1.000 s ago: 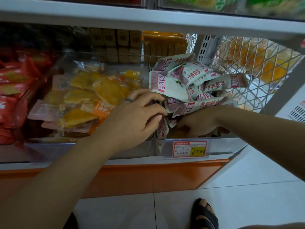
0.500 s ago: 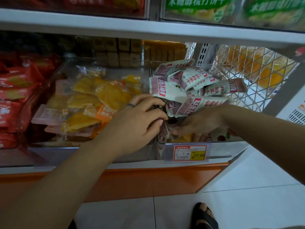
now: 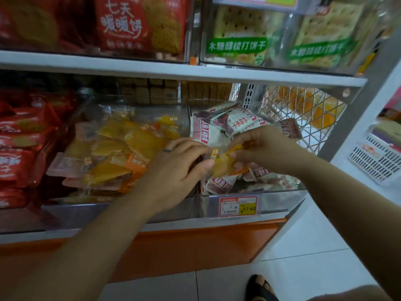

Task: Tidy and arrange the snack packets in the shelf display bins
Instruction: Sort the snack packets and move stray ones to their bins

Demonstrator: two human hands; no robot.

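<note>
A yellow-orange snack packet (image 3: 223, 162) is held between both hands above the right clear bin (image 3: 277, 200). My right hand (image 3: 267, 146) pinches its upper edge; my left hand (image 3: 180, 168), with a ring on one finger, grips its left side. The right bin holds several white-and-maroon packets (image 3: 217, 129). The middle bin (image 3: 71, 211) to the left holds several yellow-orange packets (image 3: 121, 148) of the same kind as the held one.
Red packets (image 3: 19, 137) fill the bin at far left. A wire basket (image 3: 303, 109) with orange items stands right of the bins. A price tag (image 3: 237, 206) hangs on the right bin's front. Biscuit packs (image 3: 138, 25) sit on the upper shelf. A sandalled foot (image 3: 259, 286) is below.
My right hand came up out of the white-and-maroon packets holding a yellow-orange packet, and my left hand closed onto it. The view tilted upward.
</note>
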